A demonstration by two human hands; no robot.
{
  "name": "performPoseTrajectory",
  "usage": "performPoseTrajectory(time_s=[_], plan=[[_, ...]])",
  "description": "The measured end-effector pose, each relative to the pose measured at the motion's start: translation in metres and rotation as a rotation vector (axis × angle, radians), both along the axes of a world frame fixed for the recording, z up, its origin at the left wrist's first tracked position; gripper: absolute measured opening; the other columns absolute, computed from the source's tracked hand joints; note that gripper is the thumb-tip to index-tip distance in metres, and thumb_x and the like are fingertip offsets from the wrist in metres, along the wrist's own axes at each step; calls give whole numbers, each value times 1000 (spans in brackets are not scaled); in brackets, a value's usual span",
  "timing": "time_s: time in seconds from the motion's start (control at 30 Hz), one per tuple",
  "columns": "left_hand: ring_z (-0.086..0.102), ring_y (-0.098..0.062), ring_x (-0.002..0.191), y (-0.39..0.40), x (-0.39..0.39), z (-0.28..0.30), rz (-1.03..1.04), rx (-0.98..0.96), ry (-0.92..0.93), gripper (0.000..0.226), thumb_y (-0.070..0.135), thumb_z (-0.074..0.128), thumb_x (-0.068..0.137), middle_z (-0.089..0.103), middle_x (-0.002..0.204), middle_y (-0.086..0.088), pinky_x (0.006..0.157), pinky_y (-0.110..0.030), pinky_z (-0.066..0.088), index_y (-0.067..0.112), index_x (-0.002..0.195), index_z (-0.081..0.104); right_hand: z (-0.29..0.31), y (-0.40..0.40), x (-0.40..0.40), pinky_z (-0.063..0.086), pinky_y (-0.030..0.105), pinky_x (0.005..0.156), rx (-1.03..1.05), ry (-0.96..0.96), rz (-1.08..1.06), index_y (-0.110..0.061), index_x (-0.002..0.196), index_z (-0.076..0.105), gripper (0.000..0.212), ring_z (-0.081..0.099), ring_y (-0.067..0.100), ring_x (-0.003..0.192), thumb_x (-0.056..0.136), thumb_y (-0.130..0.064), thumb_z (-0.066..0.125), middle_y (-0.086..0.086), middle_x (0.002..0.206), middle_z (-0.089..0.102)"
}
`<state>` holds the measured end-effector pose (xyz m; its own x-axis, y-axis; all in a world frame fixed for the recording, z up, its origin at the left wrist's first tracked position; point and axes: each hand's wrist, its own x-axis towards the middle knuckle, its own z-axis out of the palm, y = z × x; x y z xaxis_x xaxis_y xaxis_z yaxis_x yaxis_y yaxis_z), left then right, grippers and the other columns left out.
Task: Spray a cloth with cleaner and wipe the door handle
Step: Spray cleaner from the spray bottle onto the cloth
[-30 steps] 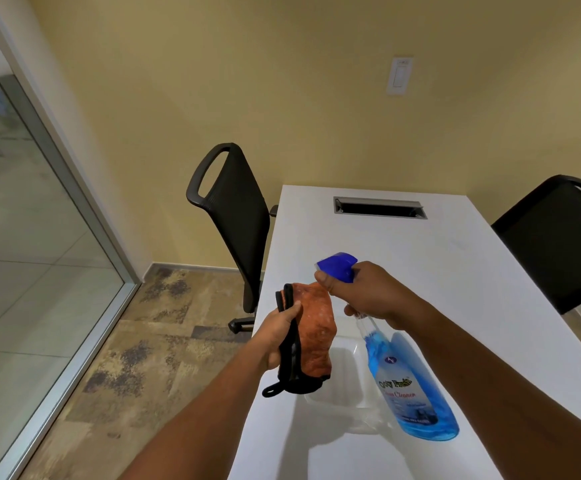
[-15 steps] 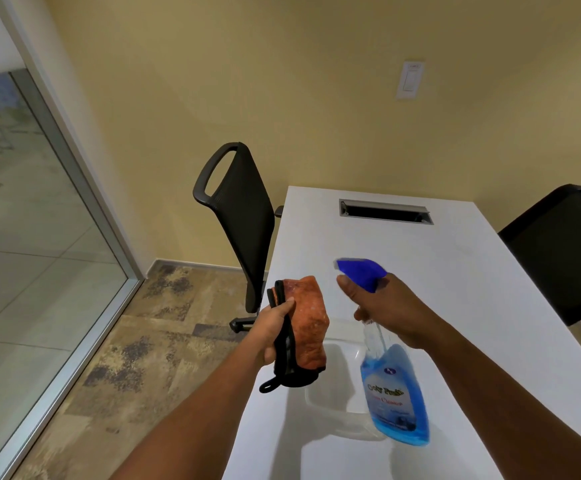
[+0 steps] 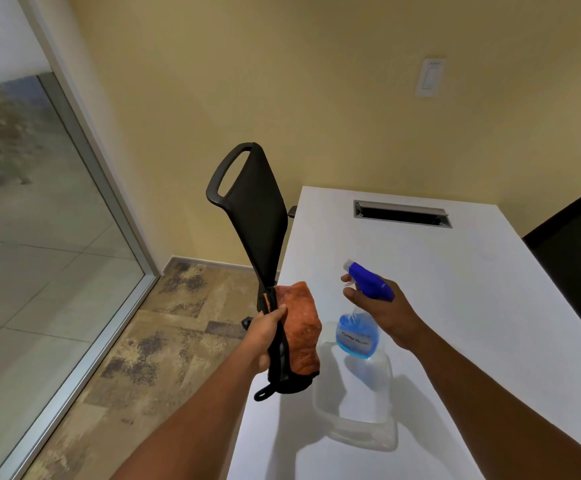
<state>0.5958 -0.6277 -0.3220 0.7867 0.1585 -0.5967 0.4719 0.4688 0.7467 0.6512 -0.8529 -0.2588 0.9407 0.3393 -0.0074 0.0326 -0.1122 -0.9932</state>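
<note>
My left hand (image 3: 266, 332) grips an orange cloth with black edging (image 3: 301, 329), held upright over the left edge of the white table (image 3: 455, 278). My right hand (image 3: 384, 306) holds a spray bottle (image 3: 358, 332) of blue cleaner by its neck. Its blue nozzle (image 3: 362, 273) points left toward the cloth, a short gap away, and one finger rests on the trigger. No door handle is in view.
A clear plastic tub (image 3: 355, 407) sits on the table under the bottle. A black chair (image 3: 251, 216) stands at the table's left side and another (image 3: 580, 251) at the right. A glass wall (image 3: 39, 237) runs along the left. A cable slot (image 3: 401, 213) is set in the tabletop.
The spray bottle has pulled back to the right, away from the cloth, and tilted more upright. The cloth stays in my left hand. The view has shifted up and left.
</note>
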Motion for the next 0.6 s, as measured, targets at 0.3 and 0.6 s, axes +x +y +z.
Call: performPoseTrajectory(time_s=[0.3, 0.6], plan=[[76, -34, 92, -4, -1, -5, -13, 14, 37, 37, 35, 58, 103, 76, 110, -20, 71, -39, 62, 6, 127, 64, -48, -2, 33, 56, 24, 75, 68, 137, -16, -20, 109, 69, 27, 65, 16, 99, 84, -15, 77, -7, 102, 73], [75, -32, 86, -3, 1, -1, 5, 34, 31, 36, 31, 56, 105, 74, 113, -23, 58, -34, 62, 3, 128, 62, -69, -8, 50, 58, 26, 71, 77, 273, -62, -18, 114, 65, 39, 63, 24, 105, 79, -17, 81, 5, 107, 72]])
